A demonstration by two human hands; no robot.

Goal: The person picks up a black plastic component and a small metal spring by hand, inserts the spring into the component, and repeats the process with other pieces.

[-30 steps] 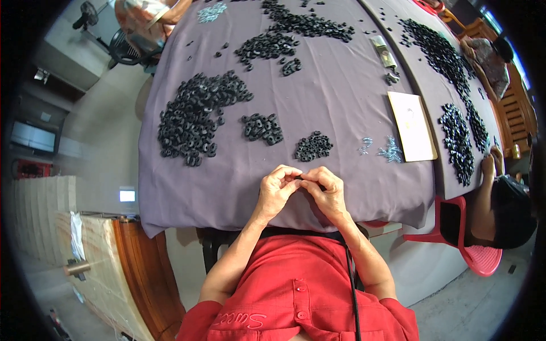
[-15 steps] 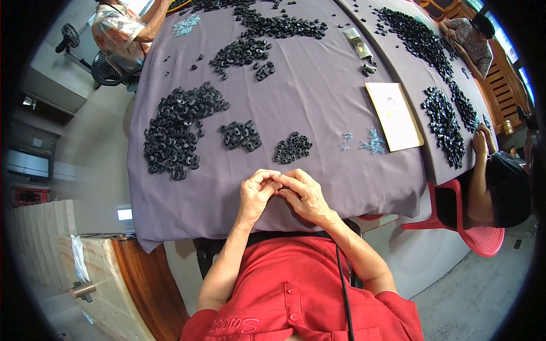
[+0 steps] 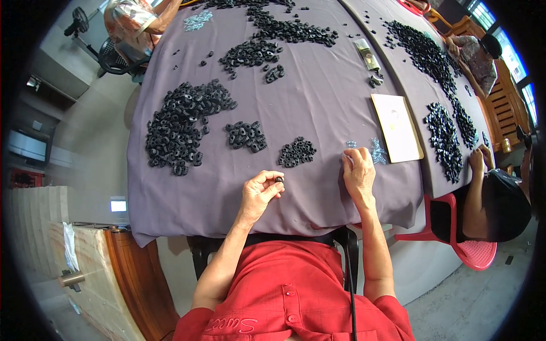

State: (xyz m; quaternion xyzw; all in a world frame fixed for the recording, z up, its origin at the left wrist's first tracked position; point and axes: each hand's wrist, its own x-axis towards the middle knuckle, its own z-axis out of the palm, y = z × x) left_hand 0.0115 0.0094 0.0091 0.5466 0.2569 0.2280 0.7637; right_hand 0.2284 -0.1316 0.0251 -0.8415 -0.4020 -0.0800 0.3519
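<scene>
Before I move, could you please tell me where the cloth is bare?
Bare cloth lies beyond the small black pile nearest the left hand, left of the cream folder, and between the big left heap and the near edge. It is crowded around the right hand, at the clear pieces beside the folder, and among the far black heaps.

Black part (image 3: 279, 179): small, rounded — pinched in the left hand (image 3: 259, 192), partly covered.
Small bits (image 3: 351, 144): pale blue, shiny, loose at the right hand's (image 3: 358, 172) twelve o'clock — contact unclear.
Bigger cluster (image 3: 377, 151): similar bits, between that hand's one and two o'clock.
</scene>
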